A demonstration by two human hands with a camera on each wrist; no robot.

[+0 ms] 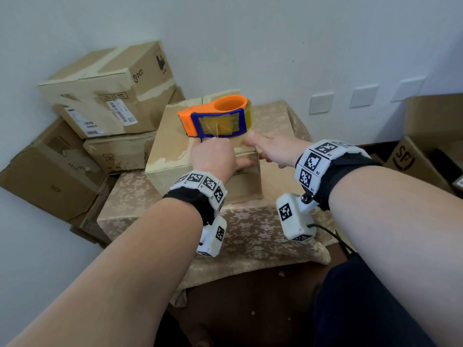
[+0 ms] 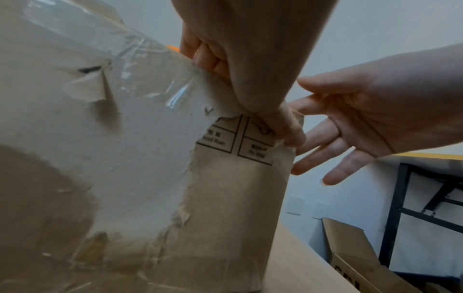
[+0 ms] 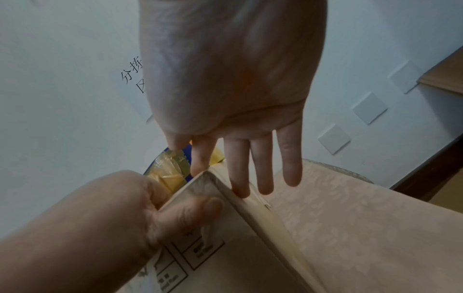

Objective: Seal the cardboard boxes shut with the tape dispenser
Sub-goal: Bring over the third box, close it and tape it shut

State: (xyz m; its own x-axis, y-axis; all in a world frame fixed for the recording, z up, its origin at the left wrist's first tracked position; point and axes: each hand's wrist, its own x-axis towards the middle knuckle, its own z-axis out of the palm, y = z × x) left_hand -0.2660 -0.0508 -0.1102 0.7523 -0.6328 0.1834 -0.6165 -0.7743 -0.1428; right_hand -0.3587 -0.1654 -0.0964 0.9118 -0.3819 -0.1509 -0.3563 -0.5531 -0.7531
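Tape from the orange and blue plastic tape dispenser [image 1: 215, 115] is being worked at the near top edge of the small tan cardboard box [image 1: 175, 156], on whose top the dispenser sits. The left hand [image 1: 213, 156] grips the box's front top corner, thumb on the front face and fingers curled over the edge, apparently pressing a tape end down; the wrist views do not show whether tape is pinched. The right hand [image 1: 273, 149] is spread flat with straight fingers, their tips at the box's right top edge beside the dispenser, holding nothing.

Status, as a judgement: a clear strip lies over the front face and top edge, so this box is partly sealed. Whether the centre seam is fully covered cannot be told, since the dispenser and hands hide it.

The box stands on a table under a beige floral tablecloth [image 1: 250, 234]. Stacked brown cardboard boxes [image 1: 105, 88], several bearing pale tape, fill the corner to the left. An open cardboard box [image 1: 431, 136] sits on the right and probably remains to be sealed. White walls [image 1: 275, 41] carry blank white plates [image 1: 321, 103].
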